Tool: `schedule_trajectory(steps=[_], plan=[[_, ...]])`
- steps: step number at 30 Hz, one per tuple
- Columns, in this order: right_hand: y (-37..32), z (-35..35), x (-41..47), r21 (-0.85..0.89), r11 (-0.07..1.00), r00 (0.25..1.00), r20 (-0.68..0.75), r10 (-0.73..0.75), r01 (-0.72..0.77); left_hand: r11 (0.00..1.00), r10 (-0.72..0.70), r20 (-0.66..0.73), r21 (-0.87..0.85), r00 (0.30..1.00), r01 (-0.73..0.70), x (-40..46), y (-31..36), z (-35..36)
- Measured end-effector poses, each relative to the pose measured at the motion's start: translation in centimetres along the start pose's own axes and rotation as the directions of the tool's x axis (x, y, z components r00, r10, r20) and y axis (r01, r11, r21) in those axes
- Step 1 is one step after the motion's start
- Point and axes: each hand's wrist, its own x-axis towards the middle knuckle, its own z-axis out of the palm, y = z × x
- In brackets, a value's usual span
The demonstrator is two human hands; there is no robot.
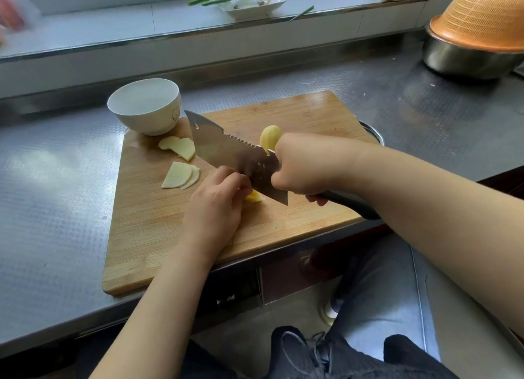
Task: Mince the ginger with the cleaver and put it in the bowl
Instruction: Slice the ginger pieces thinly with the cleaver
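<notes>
One pale yellow ginger chunk lies on the wooden cutting board, pinned by the left hand's curled fingertips; the steel cleaver (right hand gripping its handle) stands just right of it, the white bowl beyond.

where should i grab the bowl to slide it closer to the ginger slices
Take the bowl by its rim on the left, thumb inside and fingers outside. It stands upright on the board's far-left corner, and the cleaver blocks its right side.
</notes>
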Motion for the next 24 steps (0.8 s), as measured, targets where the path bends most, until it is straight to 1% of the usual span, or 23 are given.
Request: schedule_trajectory(steps=[4,6,11,12,15,16,18,24], plan=[[-0.3,0.2,0.5,0.009,1.000,0.998,0.051,0.020,-0.020,1.000,-0.001,0.001,0.016,1.000,0.001,0.0,0.1,0.0],[-0.3,0.5,0.6,0.030,0.999,0.998,0.050,0.032,-0.034,1.000,-0.006,0.003,0.020,1.000,0.006,-0.1,0.1,0.0],[0.7,3.0,0.0,0.040,0.998,0.997,-0.067,0.048,-0.045,1.000,-0.013,0.007,0.023,1.000,0.013,-0.2,0.0,0.0],[1.0,3.2,-0.1,0.058,0.997,0.996,-0.076,0.051,-0.046,1.000,-0.022,0.008,0.019,1.000,0.022,-0.2,0.1,-0.1],[1.9,2.9,-0.1,0.199,0.979,0.997,-0.057,0.046,-0.034,1.000,-0.028,-0.012,-0.013,1.000,0.028,-0.3,0.0,-0.1],[2.1,2.6,-0.1,0.219,0.975,0.997,-0.058,0.043,-0.029,0.999,-0.028,-0.022,-0.021,0.999,0.027,-0.3,0.0,-0.1],[2.1,2.3,-0.1,0.201,0.979,0.997,-0.072,0.040,-0.025,0.999,-0.036,-0.030,-0.023,0.999,0.036,-0.2,-0.2,-0.1],[1.4,1.3,-0.7,0.125,0.992,0.994,-0.107,-0.005,0.018,0.999,-0.033,0.007,0.029,0.999,0.033,-0.1,0.0,-0.2]])
